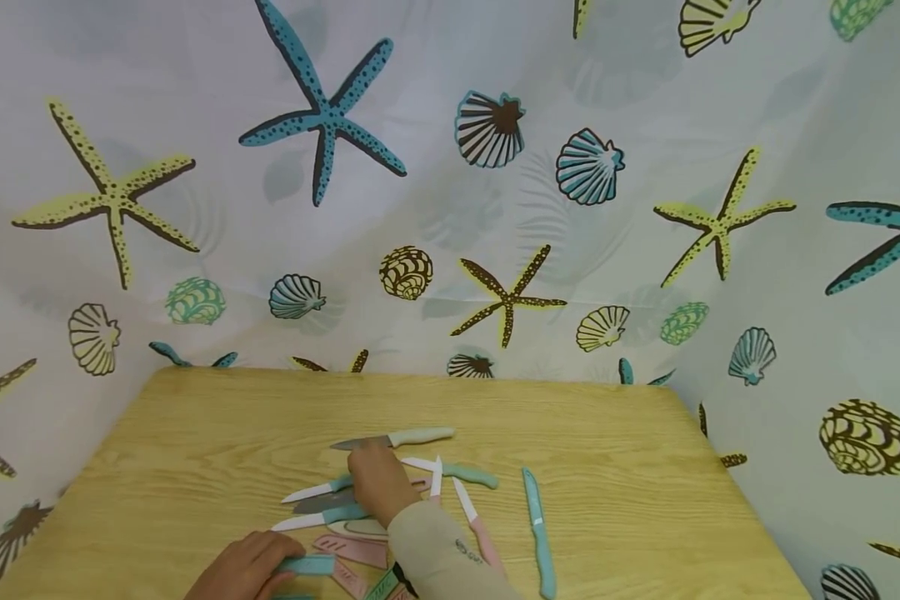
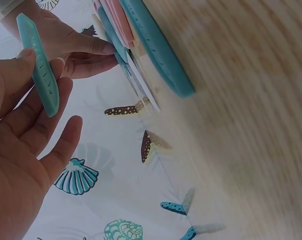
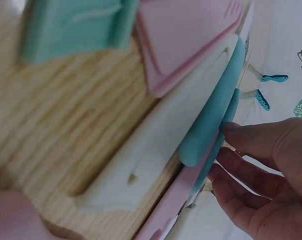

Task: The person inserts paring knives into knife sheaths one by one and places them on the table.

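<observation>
My left hand [image 1: 247,567] pinches a teal blade sheath [image 1: 307,565] between thumb and fingers near the table's front edge. In the left wrist view the sheath [image 2: 41,65] stands slanted, clear of the table. My right hand [image 1: 378,483] reaches down into the pile of knives, its thumb and fingers pinching the teal handle [image 3: 231,107] of a white-bladed knife [image 1: 307,493]. Just nearer lies another teal-handled knife [image 1: 300,522], and between the two shows a grey blade [image 1: 322,502]. Beyond my right hand rests a cream-handled knife [image 1: 423,435] with a grey blade.
Pink sheaths [image 1: 352,550], a green sheath [image 1: 382,585] and a cream sheath [image 1: 360,529] lie close together between my arms. To the right are a green-handled knife [image 1: 472,476], a pink-handled knife [image 1: 483,537] and a sheathed teal knife [image 1: 537,533]. Patterned cloth [image 1: 420,192] surrounds the wooden table [image 1: 607,450].
</observation>
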The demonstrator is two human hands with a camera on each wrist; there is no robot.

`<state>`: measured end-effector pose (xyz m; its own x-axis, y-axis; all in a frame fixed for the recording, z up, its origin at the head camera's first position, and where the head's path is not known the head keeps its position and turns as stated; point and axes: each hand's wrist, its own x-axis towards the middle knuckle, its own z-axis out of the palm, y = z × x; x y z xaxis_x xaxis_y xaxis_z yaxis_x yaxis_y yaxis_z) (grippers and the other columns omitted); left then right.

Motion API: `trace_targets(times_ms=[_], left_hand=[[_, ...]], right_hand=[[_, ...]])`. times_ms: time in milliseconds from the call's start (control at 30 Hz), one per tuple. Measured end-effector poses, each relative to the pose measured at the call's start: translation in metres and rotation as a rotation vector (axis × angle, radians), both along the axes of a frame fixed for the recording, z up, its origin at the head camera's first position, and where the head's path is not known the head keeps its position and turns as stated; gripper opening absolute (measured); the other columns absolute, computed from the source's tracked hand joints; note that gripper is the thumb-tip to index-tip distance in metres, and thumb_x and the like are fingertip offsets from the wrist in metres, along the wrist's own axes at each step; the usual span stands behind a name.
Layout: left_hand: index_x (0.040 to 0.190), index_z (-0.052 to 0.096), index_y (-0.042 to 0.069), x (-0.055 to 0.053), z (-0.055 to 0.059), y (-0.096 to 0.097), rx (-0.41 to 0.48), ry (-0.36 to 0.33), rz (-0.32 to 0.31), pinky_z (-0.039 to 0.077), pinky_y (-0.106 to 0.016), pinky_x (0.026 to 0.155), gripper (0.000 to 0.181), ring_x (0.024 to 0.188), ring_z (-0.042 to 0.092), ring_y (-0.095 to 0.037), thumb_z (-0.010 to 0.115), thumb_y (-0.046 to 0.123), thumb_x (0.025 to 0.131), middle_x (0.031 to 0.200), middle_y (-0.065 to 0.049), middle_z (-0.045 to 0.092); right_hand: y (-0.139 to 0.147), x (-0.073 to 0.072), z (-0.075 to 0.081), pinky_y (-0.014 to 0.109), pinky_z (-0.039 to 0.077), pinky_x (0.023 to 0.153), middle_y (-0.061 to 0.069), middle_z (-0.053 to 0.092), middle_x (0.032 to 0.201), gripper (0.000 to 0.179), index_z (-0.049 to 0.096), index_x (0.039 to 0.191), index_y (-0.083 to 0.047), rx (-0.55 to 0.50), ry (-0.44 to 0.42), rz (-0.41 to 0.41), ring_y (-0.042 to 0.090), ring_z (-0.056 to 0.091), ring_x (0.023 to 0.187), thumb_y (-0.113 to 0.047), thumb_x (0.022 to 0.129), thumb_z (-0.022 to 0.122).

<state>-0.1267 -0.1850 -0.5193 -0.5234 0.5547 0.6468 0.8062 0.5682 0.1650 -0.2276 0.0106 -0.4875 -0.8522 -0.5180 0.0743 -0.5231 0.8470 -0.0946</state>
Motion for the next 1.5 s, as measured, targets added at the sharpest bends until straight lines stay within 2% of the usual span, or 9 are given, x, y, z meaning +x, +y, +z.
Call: trace_targets(times_ms=[100,367,500,633,933,1067,1267,1400,1500], left_hand=[[0.099,0.061,0.015,0.000,-0.001,0.000,0.016,0.021,-0.004,0.044,-0.015,0.063,0.015,0.077,0.058,-0.006,0.058,0.029,0.097,0.093,0.007,0.061],[0.099,0.062,0.014,0.001,0.002,0.004,0.021,0.010,-0.009,0.045,-0.017,0.061,0.016,0.077,0.058,-0.006,0.056,0.029,0.098,0.094,0.007,0.061],[0.100,0.063,0.014,0.002,0.004,0.005,0.003,-0.011,0.006,0.047,-0.021,0.059,0.014,0.077,0.059,-0.008,0.060,0.027,0.095,0.095,0.007,0.061],[0.101,0.063,0.015,0.004,0.006,0.007,-0.016,-0.029,0.034,0.048,-0.023,0.059,0.014,0.078,0.058,-0.008,0.063,0.027,0.093,0.095,0.007,0.060],[0.100,0.064,0.015,0.006,0.008,0.012,0.022,-0.015,0.055,0.044,-0.011,0.073,0.013,0.082,0.059,-0.006,0.064,0.026,0.093,0.098,0.010,0.061],[0.100,0.065,0.015,0.008,0.008,0.014,0.037,-0.019,0.065,0.043,-0.009,0.074,0.014,0.082,0.058,-0.005,0.062,0.028,0.094,0.098,0.010,0.060],[0.099,0.066,0.013,0.009,0.005,0.013,0.066,0.007,0.085,0.043,-0.007,0.075,0.028,0.082,0.059,-0.006,0.050,0.036,0.099,0.098,0.009,0.061],[0.099,0.067,0.013,0.010,0.006,0.011,0.078,0.014,0.099,0.043,-0.008,0.073,0.034,0.081,0.058,-0.005,0.045,0.039,0.100,0.098,0.009,0.060],[0.101,0.067,0.013,0.010,0.008,0.013,0.078,0.016,0.105,0.044,-0.008,0.073,0.035,0.082,0.058,-0.005,0.044,0.040,0.100,0.099,0.010,0.060]], right_hand=[[0.000,0.001,0.000,0.017,0.047,0.055,-0.001,0.060,0.070,0.018,0.068,0.069,-0.013,0.033,0.016,0.021,0.010,0.058,0.068,-0.005,0.085,0.073],[-0.002,0.000,-0.003,0.018,0.049,0.057,-0.003,0.062,0.074,0.012,0.071,0.074,-0.017,0.135,0.049,0.024,0.009,0.060,0.070,-0.012,0.083,0.076],[-0.002,0.001,-0.003,0.018,0.052,0.062,-0.001,0.063,0.081,0.007,0.073,0.084,-0.016,0.163,0.047,0.016,0.013,0.062,0.079,-0.014,0.081,0.079],[-0.003,0.002,-0.003,0.018,0.053,0.063,0.000,0.064,0.085,0.009,0.073,0.088,-0.016,0.193,0.060,0.019,0.014,0.063,0.081,-0.015,0.081,0.079],[0.001,0.003,-0.002,0.020,0.053,0.074,0.000,0.065,0.090,0.009,0.072,0.092,-0.016,0.244,0.047,0.051,0.013,0.062,0.086,-0.016,0.084,0.076],[0.008,0.004,-0.004,0.019,0.053,0.074,0.000,0.065,0.093,0.011,0.071,0.094,-0.016,0.254,0.069,0.081,0.012,0.062,0.087,-0.017,0.084,0.077],[0.016,0.007,0.001,0.016,0.052,0.069,-0.003,0.065,0.096,0.016,0.070,0.098,-0.016,0.208,0.108,0.110,0.010,0.063,0.087,-0.019,0.084,0.076],[0.025,0.011,0.010,0.015,0.052,0.073,-0.001,0.066,0.098,0.011,0.071,0.099,-0.014,0.104,0.188,0.150,0.010,0.063,0.089,-0.018,0.089,0.071],[0.041,0.018,0.019,0.014,0.051,0.077,0.000,0.066,0.100,0.012,0.071,0.100,-0.012,-0.022,0.207,0.163,0.011,0.063,0.091,-0.017,0.090,0.070]])
